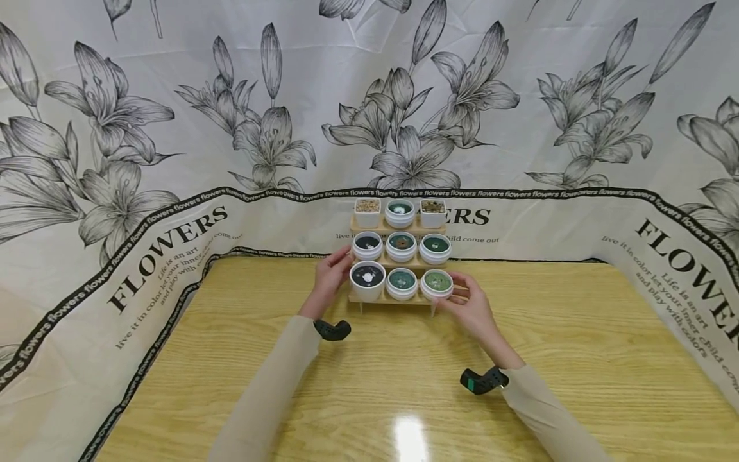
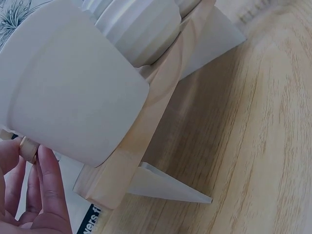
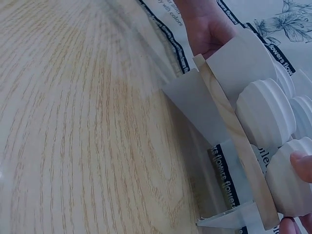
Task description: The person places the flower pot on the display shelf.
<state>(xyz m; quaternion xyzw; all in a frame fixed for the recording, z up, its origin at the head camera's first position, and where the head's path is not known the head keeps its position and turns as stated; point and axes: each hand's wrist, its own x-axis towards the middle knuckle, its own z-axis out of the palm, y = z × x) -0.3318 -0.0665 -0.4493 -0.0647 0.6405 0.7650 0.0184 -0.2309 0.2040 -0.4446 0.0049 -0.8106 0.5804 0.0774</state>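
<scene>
A three-tiered wooden stand [image 1: 398, 262] with pale legs stands on the table and bears several small white pots. My left hand [image 1: 333, 274] is at the stand's left side. In the left wrist view its thumb and fingers pinch the end of a wooden shelf [image 2: 29, 149], beside a large smooth white pot [image 2: 73, 87]. My right hand [image 1: 472, 309] holds the green-filled white pot [image 1: 437, 282] at the right end of the lowest tier. Its thumb [image 3: 303, 165] lies on the pot's ribbed side; the other fingers are partly hidden.
Two square pots on the top tier hold grainy material, such as the left one [image 1: 367, 210]; the round ones show dark or green contents. A flower-printed cloth [image 1: 277, 221] hangs behind the stand. The wooden table [image 1: 392, 372] extends in front.
</scene>
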